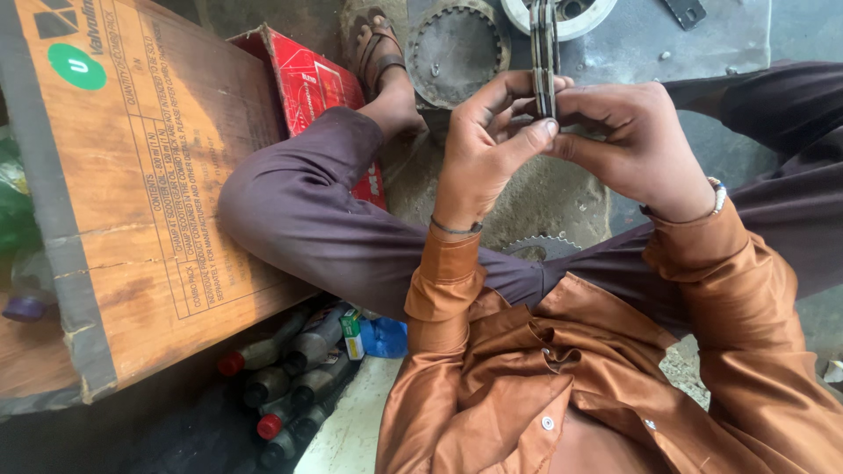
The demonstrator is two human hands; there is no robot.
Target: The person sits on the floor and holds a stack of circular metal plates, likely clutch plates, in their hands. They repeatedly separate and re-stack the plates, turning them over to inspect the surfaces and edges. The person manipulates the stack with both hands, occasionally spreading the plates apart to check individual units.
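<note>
Grimy concrete floor lies under a seated person, a toothed metal disc by the sandalled foot. Both hands, left hand and right hand, hold a stack of thin metal rings upright on edge between them, fingers clamped on its lower rim. A cardboard box stands at left.

A large brown corrugated cardboard carton is seen at the left, lying tilted, its face printed with black lettering, a black-lined table and a round green label near its upper corner; grey tape runs along its left edge. A flat red cardboard box with white line patterns is wedged just beside the carton's right edge, partly hidden behind a knee. A small green-and-white packet is noted below, among grey bottles with red caps.
</note>
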